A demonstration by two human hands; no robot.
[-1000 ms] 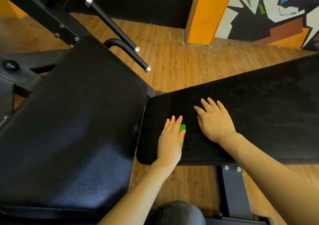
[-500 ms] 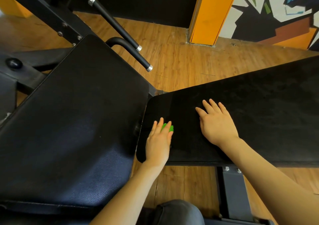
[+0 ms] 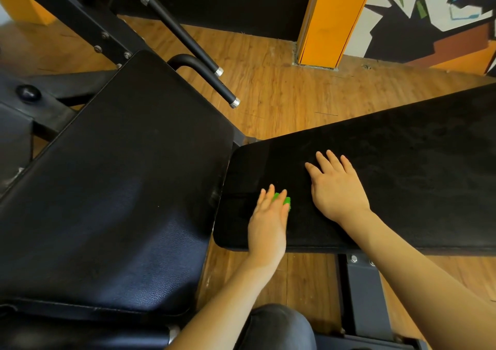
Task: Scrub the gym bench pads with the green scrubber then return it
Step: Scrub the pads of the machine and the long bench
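Left hand (image 3: 268, 220) presses flat, fingers straight, on the green scrubber (image 3: 285, 201), hiding most of it. Right hand (image 3: 338, 188) lies open, fingers spread, on the bench pad (image 3: 416, 161)

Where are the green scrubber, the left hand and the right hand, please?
green scrubber (image 3: 281, 199), head view, on the corner showing beyond the fingers.
left hand (image 3: 268, 222), head view, on its back.
right hand (image 3: 338, 191), head view, on its back.

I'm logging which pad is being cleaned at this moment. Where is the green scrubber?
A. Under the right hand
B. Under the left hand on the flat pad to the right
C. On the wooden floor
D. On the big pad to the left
B: a bit of the green scrubber shows beneath the left hand on the flat pad; the right hand lies flat beside it.
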